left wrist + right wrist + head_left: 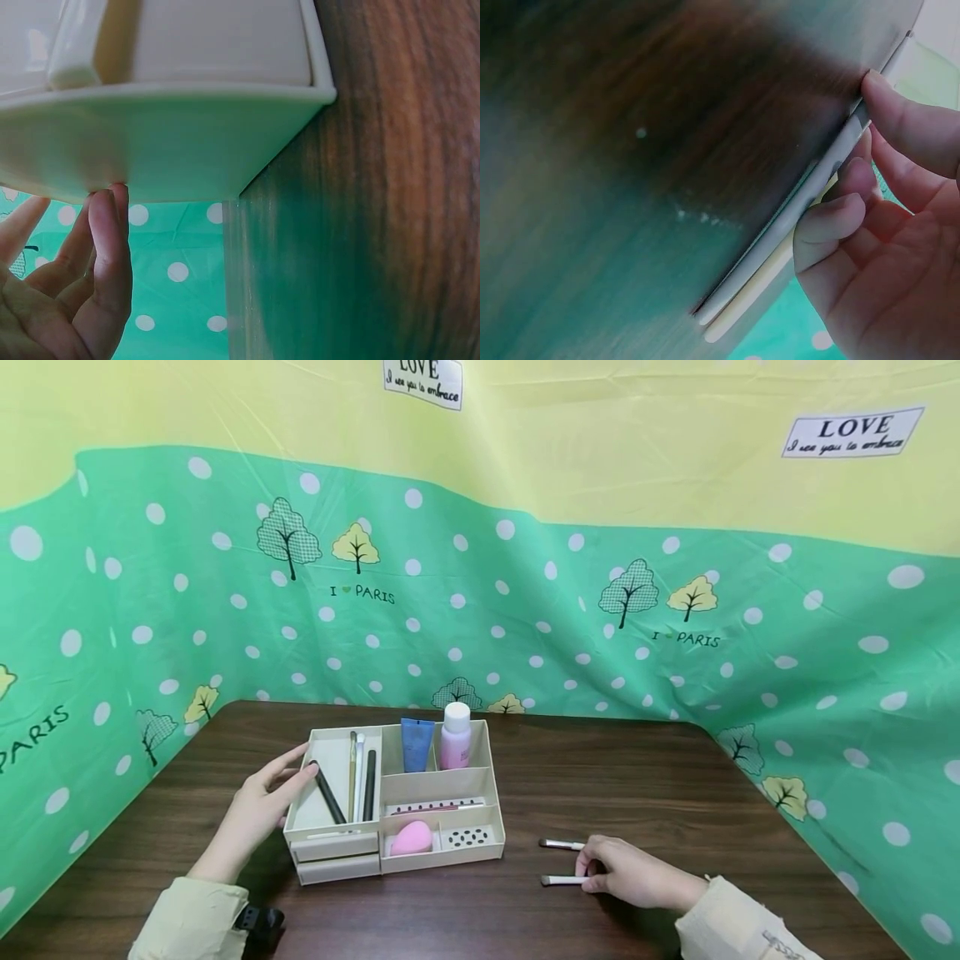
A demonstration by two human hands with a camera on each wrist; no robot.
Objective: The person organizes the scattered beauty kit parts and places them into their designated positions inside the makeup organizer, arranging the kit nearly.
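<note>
My left hand rests at the left side of a cream desktop organizer; in the left wrist view its fingertips touch the outer side wall. A black pen-like stick leans in the tray just by those fingers. On the table to the right, my right hand pinches the white handle of the nearer makeup brush between thumb and fingers. A second makeup brush lies parallel just behind it, its handle end hidden by the hand. Both brush heads point left.
Upright in the organizer stand a blue tube and a pink bottle with a white cap. Its other compartments hold a pink sponge and several slim sticks. A green and yellow curtain hangs behind the wooden table.
</note>
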